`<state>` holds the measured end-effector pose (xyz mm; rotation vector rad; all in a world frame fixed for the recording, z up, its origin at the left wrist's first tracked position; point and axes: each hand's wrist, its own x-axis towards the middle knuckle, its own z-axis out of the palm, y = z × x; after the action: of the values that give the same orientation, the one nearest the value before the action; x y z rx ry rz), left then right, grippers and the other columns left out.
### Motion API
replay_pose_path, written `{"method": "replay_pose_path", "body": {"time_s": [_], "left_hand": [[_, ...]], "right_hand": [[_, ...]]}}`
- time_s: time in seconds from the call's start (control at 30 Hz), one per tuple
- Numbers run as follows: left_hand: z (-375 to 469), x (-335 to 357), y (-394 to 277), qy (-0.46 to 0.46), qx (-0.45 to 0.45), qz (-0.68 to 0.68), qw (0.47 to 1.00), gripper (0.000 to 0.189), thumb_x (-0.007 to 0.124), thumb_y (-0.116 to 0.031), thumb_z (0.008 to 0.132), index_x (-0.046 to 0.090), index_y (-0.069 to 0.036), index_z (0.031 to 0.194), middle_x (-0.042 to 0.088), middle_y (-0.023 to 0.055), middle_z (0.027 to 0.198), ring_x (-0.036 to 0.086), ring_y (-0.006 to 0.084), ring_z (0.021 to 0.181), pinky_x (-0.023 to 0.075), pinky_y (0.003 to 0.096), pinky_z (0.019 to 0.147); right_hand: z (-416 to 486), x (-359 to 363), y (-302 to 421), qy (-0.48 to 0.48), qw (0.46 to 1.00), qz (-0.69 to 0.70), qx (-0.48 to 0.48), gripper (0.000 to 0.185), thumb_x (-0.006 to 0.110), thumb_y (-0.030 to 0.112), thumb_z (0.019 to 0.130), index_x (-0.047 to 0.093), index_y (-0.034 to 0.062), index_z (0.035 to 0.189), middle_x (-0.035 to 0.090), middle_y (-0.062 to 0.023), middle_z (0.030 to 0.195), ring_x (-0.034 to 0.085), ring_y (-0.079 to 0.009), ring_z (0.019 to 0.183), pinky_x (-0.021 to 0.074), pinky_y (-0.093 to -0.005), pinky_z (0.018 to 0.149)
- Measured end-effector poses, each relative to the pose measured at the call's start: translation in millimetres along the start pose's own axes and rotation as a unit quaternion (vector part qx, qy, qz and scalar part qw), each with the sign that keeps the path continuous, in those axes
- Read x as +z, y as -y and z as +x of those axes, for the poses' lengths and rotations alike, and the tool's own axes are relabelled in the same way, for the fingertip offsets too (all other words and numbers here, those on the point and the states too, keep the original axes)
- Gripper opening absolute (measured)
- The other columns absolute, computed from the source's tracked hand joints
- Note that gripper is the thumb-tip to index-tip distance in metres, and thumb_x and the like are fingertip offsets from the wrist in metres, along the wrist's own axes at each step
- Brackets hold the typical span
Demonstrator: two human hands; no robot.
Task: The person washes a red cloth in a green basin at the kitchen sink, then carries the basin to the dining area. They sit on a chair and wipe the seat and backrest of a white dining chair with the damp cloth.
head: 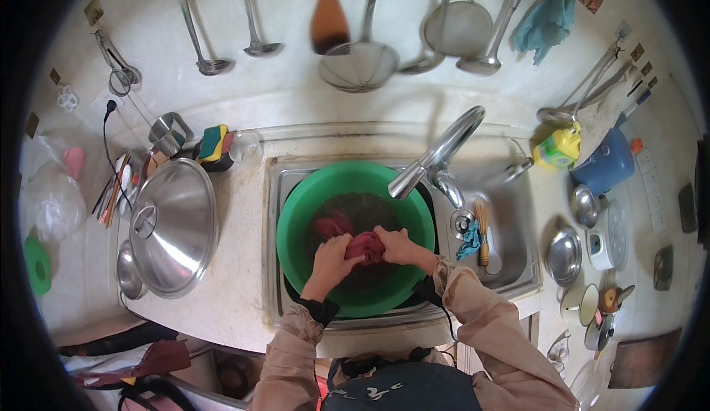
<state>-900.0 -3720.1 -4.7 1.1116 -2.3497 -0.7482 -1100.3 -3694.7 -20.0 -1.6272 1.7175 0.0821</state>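
A green plastic basin point(292, 244) stands in the left bowl of a steel sink, with dark, murky water point(355, 203) inside. Over the water, a bunched wet red cloth point(364, 247) is gripped from both sides. My left hand point(331, 262) holds its left end, fingers curled over the top. At the other end my right hand point(400, 246) closes around the fabric. Another red patch of cloth point(333, 225) lies in the water behind my left hand; whether it joins the held piece, I cannot tell.
The chrome faucet point(438, 156) leans over the basin's right rim. In the right sink bowl lie a bamboo brush point(483, 233) and a blue rag point(470, 242). A large steel lid point(177, 228) leans on the left counter. Ladles and a wire strainer point(359, 67) hang on the wall.
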Motion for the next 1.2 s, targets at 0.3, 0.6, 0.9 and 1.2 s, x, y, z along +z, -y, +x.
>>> {"method": "replay_pose_path", "body": {"time_s": [0.3, 0.6, 0.9, 1.2], "left_hand": [[42.5, -88.9, -54.8, -0.069, 0.042, -0.137, 0.987, 0.034, 0.073, -0.016, 0.076, 0.052, -0.004, 0.1, 0.061, 0.0157, 0.086, 0.058, 0.0389, 0.085, 0.0463, 0.0453, 0.073], [-27.8, -2.4, 24.3, -0.073, -0.157, -0.198, 0.965, 0.058, 0.067, -0.03, 0.086, 0.043, -0.003, 0.131, 0.056, 0.0171, 0.113, 0.059, 0.0363, 0.099, 0.0499, 0.0444, 0.078], [-37.6, 59.4, 15.4, 0.043, -0.165, -0.928, 0.332, 0.102, 0.04, -0.079, 0.078, 0.024, -0.003, 0.145, 0.036, 0.0218, 0.143, 0.047, 0.04, 0.122, 0.0351, 0.0548, 0.106], [-6.7, 86.3, 3.8, -0.085, -0.409, -0.832, 0.366, 0.05, 0.045, -0.045, 0.098, 0.046, -0.009, 0.133, 0.054, 0.0133, 0.13, 0.052, 0.0272, 0.119, 0.0395, 0.0425, 0.104]], "right_hand": [[-50.6, -82.7, 81.7, -0.274, 0.89, 0.185, -0.316, 0.081, 0.079, 0.024, 0.066, 0.039, 0.0095, 0.135, 0.055, -0.0126, 0.118, 0.052, -0.0317, 0.114, 0.0319, -0.0444, 0.094], [1.6, -21.5, 39.8, -0.185, 0.953, 0.103, -0.214, 0.05, 0.068, 0.004, 0.068, 0.054, 0.0049, 0.116, 0.063, -0.0181, 0.1, 0.061, -0.0376, 0.094, 0.0499, -0.0419, 0.08], [-120.2, -71.4, 83.2, -0.17, 0.906, 0.259, -0.29, 0.046, 0.068, -0.008, 0.068, 0.058, 0.0037, 0.111, 0.057, -0.0116, 0.105, 0.058, -0.0264, 0.099, 0.045, -0.0327, 0.088], [-137.1, -75.2, 48.2, -0.194, 0.839, 0.431, -0.271, 0.053, 0.066, -0.013, 0.073, 0.042, 0.0059, 0.116, 0.053, -0.0074, 0.11, 0.054, -0.0162, 0.104, 0.0441, -0.0285, 0.087]]}}
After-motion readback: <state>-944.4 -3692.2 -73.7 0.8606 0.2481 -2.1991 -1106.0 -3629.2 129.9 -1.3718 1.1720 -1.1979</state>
